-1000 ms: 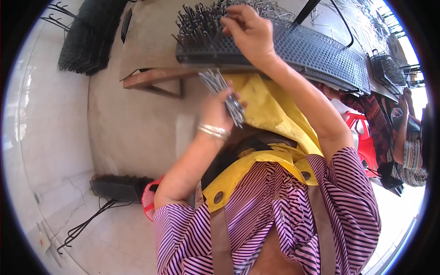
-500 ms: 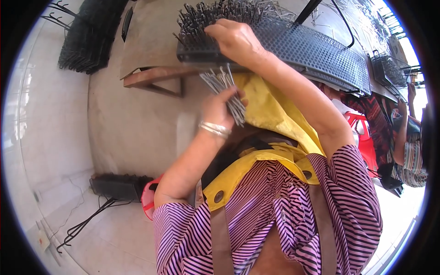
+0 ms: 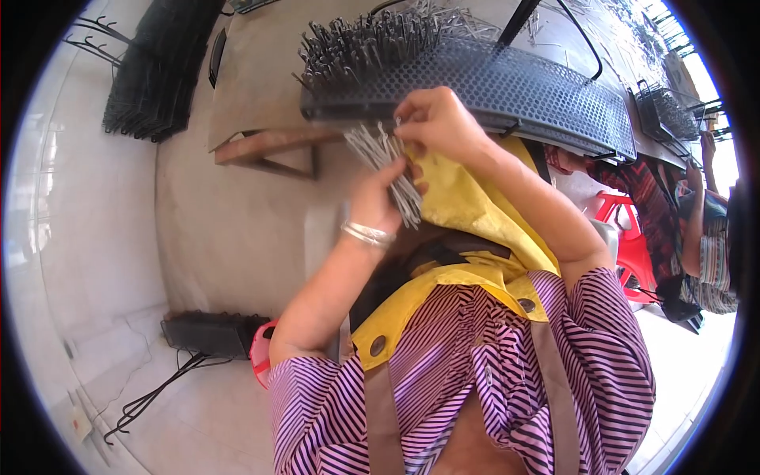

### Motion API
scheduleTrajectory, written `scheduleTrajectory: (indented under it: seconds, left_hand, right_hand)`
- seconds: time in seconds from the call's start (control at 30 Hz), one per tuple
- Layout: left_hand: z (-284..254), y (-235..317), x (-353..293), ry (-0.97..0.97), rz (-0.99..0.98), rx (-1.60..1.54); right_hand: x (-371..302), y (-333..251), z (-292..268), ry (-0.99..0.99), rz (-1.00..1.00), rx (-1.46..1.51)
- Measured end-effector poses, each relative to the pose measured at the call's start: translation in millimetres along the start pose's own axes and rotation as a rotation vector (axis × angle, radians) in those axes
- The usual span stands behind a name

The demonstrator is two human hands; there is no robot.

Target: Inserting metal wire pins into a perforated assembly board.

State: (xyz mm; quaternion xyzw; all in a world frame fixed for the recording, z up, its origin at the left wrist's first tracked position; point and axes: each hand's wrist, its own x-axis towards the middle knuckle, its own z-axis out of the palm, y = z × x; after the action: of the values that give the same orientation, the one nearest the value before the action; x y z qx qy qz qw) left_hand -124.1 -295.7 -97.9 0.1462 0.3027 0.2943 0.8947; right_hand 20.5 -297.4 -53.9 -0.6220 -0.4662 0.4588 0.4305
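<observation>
A bundle of thin grey metal rods (image 3: 407, 203) is gripped in my left hand (image 3: 375, 196), in front of the yellow apron (image 3: 459, 194). The rods slant, with their upper ends fanned a little. My right hand (image 3: 445, 123) is at those upper ends, thumb and forefinger pinched on the tip of one rod; its other fingers are curled. Just beyond my hands lies a black perforated metal tray (image 3: 546, 89). Many similar rods (image 3: 360, 49) with bent tips stand upright, packed together in its left part.
The tray rests on a table with a brown metal edge (image 3: 273, 146). Loose rods (image 3: 534, 28) lie behind it. Black racks (image 3: 162, 67) are stacked at the far left, another rack (image 3: 214, 334) on the floor. At right are a red chair (image 3: 633, 245) and another person's arm (image 3: 693, 229).
My right hand has come back from the standing rods in the tray, down and right, to the top of the bundle. My left hand keeps its hold, nearly in place.
</observation>
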Motion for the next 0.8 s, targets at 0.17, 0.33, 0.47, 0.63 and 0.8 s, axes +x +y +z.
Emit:
scheduleTrajectory:
  seconds: [0.17,0.33,0.47,0.63,0.8]
  left_hand:
    - [-6.7,-1.8,3.6,0.095,0.008,-0.013]
    - [-10.3,-4.3,4.7,0.12,-0.007,-0.047]
    - [-11.5,-3.0,3.7,0.105,-0.053,-0.051]
    - [-10.6,-4.6,3.8,0.086,-0.041,-0.042]
    - [-5.1,-3.1,0.0,0.129,-0.033,-0.022]
  right_hand:
    - [4.4,-10.6,-15.3,0.317,-0.086,0.116]
    - [29.8,-15.0,-35.5,0.576,-0.4,0.048]
    - [44.3,-12.0,-38.0,0.624,-0.522,0.006]
    - [59.5,-6.1,-32.3,0.672,-0.681,-0.025]
    - [64.4,-1.9,-30.0,0.585,-0.705,-0.13]
